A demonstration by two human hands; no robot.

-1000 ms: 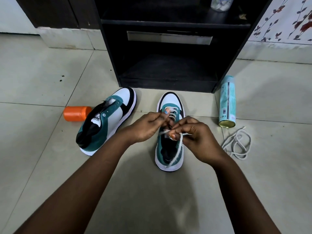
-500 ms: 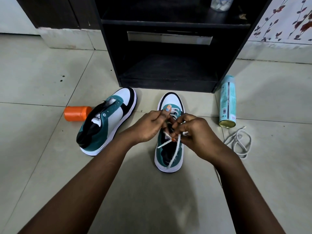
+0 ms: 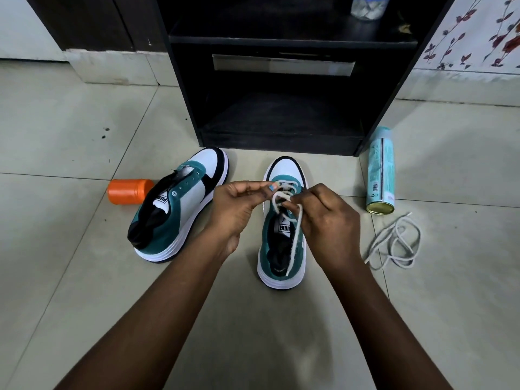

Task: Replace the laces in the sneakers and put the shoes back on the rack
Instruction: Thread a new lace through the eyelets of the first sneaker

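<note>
Two teal, white and black sneakers stand on the tiled floor in front of a black rack (image 3: 281,142). The right sneaker (image 3: 281,249) points at the rack and carries a white lace (image 3: 295,235) through its front eyelets. My left hand (image 3: 236,206) pinches one part of that lace above the tongue. My right hand (image 3: 326,218) pinches another part, and a loose end hangs down over the heel opening. The left sneaker (image 3: 180,209) sits angled, with no lace in its eyelets. A second white lace (image 3: 394,243) lies coiled on the floor to the right.
A light blue spray can (image 3: 381,175) lies on its side right of the rack. An orange cylinder (image 3: 128,191) lies left of the unlaced sneaker. A clear jar (image 3: 368,7) sits on the rack's upper shelf. A flowered wall is at the far right.
Both hands have lifted slightly and drawn the lace into a loop above the tongue; the free end now hangs longer over the heel. The sneakers have not moved.
</note>
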